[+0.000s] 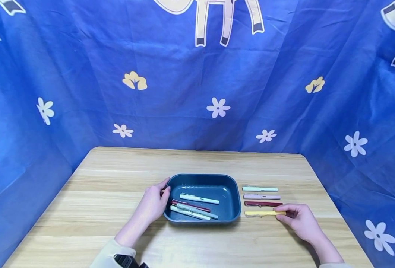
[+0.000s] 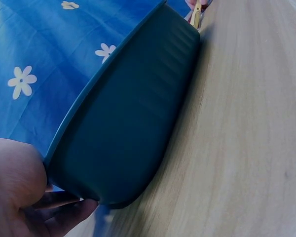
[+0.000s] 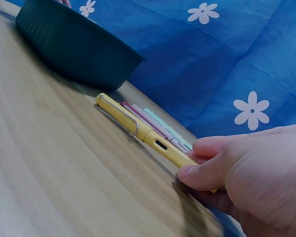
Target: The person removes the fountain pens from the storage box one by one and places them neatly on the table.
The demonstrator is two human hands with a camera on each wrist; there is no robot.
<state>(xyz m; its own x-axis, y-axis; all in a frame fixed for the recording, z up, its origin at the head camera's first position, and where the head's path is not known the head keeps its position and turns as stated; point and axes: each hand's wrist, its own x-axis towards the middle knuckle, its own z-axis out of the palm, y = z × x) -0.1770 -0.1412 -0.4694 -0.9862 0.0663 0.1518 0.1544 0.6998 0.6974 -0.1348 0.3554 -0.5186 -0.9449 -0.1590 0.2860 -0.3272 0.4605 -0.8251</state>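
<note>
A dark teal rectangular basin [image 1: 229, 216] stands mid-table with several capped pens inside, among them a white pen [image 1: 199, 198] and a dark red one. My left hand [image 1: 155, 201] grips its left end, thumb at the rim and fingers along the outer wall, as the left wrist view shows. To the right of the basin, my right hand [image 1: 298, 219] pinches the end of a yellow pen [image 3: 123, 116] between thumb and fingers. Behind that pen lie a dark red pen [image 1: 261, 204], a lilac pen [image 1: 261, 196] and a mint pen [image 1: 260, 189], roughly parallel.
The light wood table [image 1: 123, 167] has blue patterned cloth [image 1: 170, 111] hanging behind and at both sides. A dark watch [image 1: 125, 260] sits on the left wrist by a pale sleeve [image 1: 108, 255]. Wood surface extends on both sides of the basin.
</note>
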